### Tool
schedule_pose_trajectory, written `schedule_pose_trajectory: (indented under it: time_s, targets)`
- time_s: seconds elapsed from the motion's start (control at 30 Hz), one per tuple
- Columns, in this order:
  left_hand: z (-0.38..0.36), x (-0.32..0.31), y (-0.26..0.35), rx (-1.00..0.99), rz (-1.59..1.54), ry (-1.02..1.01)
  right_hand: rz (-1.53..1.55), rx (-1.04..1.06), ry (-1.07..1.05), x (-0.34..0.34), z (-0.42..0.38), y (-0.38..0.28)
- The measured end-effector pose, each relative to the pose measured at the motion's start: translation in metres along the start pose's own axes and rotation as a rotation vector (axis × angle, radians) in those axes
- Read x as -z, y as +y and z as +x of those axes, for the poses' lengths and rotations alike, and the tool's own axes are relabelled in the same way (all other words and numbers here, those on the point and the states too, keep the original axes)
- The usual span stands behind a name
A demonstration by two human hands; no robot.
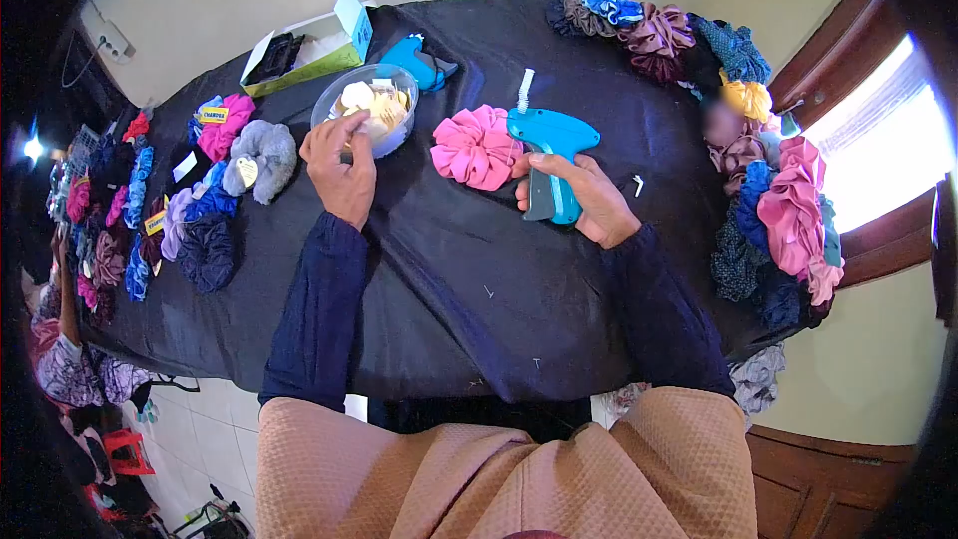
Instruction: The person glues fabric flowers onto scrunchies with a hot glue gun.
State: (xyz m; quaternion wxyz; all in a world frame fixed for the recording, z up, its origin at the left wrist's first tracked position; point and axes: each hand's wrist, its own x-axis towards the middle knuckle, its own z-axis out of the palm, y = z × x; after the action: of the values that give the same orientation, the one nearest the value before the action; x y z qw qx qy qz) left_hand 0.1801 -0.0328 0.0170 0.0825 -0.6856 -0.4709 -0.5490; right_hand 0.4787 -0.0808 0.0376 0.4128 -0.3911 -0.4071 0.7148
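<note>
My right hand is wrapped around the handle of a teal tagging gun, with a white strip of fasteners standing up from its top. Beside the gun lies a pink scrunchie, right at its nose. My left hand reaches over the near rim of a clear plastic bowl. Its fingers are pinched together against the cream paper tags inside; I cannot tell whether a tag is between them.
A second teal tagging gun and an open box lie behind the bowl. Tagged scrunchies, one grey and fluffy, are on the left; a pile of scrunchies lines the right edge. Another person's arm shows far left.
</note>
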Motion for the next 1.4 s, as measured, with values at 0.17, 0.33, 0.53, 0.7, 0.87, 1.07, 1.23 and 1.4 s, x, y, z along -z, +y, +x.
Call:
schedule_pose_trajectory:
  time_s: [0.17, 0.33, 0.53, 0.7, 0.87, 1.07, 1.23, 1.4]
  targets:
    - [-0.001, -0.002, -0.001, 0.218, -0.068, 0.126, -0.007, 0.010, 0.004, 0.000, -0.001, 0.000]
    - [0.002, -0.005, -0.004, 0.162, -0.083, 0.207, 0.014, 0.013, 0.027, 0.000, 0.001, 0.002]
    - [0.001, -0.002, 0.030, 0.184, -0.193, 0.186, 0.021, 0.008, 0.009, 0.000, 0.000, 0.001]
    - [-0.019, -0.015, 0.061, 0.360, -0.575, -0.155, 0.022, 0.002, 0.016, -0.002, 0.000, 0.000]
    - [-0.026, -0.022, 0.076, 0.543, -0.704, -0.349, 0.029, -0.006, 0.025, -0.001, 0.001, 0.001]
    - [-0.027, -0.025, 0.066, 0.583, -0.728, -0.313, 0.027, 0.028, 0.009, -0.005, -0.002, 0.000]
    - [-0.026, -0.024, 0.065, 0.633, -0.743, -0.327, -0.111, 0.076, -0.128, -0.003, -0.004, 0.001]
    - [-0.029, -0.026, 0.065, 0.573, -0.740, -0.318, -0.149, 0.103, -0.136, -0.007, -0.006, 0.000]
